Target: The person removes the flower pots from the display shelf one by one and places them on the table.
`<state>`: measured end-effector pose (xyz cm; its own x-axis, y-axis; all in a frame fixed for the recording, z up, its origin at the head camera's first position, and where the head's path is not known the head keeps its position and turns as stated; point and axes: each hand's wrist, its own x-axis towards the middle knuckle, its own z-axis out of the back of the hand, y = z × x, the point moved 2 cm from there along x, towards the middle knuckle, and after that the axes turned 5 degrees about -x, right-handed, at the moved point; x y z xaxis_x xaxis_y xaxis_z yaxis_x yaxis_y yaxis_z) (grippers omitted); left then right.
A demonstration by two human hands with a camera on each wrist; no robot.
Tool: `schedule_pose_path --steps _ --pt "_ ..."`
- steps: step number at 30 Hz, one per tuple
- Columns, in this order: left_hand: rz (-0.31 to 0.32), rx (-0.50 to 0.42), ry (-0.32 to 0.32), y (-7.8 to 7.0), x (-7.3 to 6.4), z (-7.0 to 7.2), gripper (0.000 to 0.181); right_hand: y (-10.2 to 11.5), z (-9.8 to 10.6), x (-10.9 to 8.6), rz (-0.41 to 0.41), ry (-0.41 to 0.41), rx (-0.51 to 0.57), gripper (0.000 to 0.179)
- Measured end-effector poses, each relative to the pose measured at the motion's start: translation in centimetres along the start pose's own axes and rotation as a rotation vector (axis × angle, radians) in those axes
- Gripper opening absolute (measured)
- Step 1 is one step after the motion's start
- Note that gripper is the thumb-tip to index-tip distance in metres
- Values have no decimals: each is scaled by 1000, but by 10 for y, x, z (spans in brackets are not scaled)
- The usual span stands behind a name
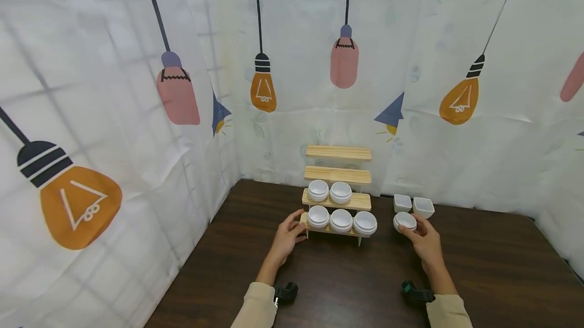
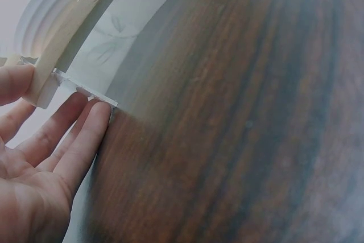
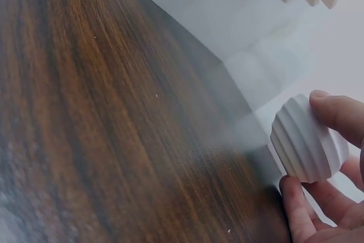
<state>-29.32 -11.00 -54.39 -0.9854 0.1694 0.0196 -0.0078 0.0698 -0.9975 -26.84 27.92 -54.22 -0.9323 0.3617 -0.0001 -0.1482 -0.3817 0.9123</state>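
Observation:
A tiered wooden display stand [image 1: 338, 174] with clear supports stands near the back wall. On its lowest board [image 1: 335, 230] sit three round white ribbed bowls [image 1: 341, 220]; two more bowls [image 1: 329, 192] sit one board up. My left hand [image 1: 285, 237] grips the left end of the lowest board, the thumb [image 2: 16, 82] on the wood and other fingertips against the clear support [image 2: 88, 90]. Off to the stand's right, my right hand [image 1: 427, 244] pinches another round white ribbed bowl [image 3: 310, 140] between thumb and fingers. Whether it touches the table I cannot tell.
Two square white bowls [image 1: 402, 203] stand just behind the held bowl, close to the wall. The stand's upper two boards [image 1: 338, 152] carry no bowls. A dark wooden table [image 1: 347, 287] lies beneath, and a white patterned curtain [image 1: 292, 130] hangs behind and at left.

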Motion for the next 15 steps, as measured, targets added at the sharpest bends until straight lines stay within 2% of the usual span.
schedule_pose_path --steps 7,15 --pt "-5 -2 7 1 0 -4 48 -3 4 1 -10 1 -9 63" --pt "-6 -1 -7 -3 -2 -2 48 -2 1 7 -12 24 -39 67"
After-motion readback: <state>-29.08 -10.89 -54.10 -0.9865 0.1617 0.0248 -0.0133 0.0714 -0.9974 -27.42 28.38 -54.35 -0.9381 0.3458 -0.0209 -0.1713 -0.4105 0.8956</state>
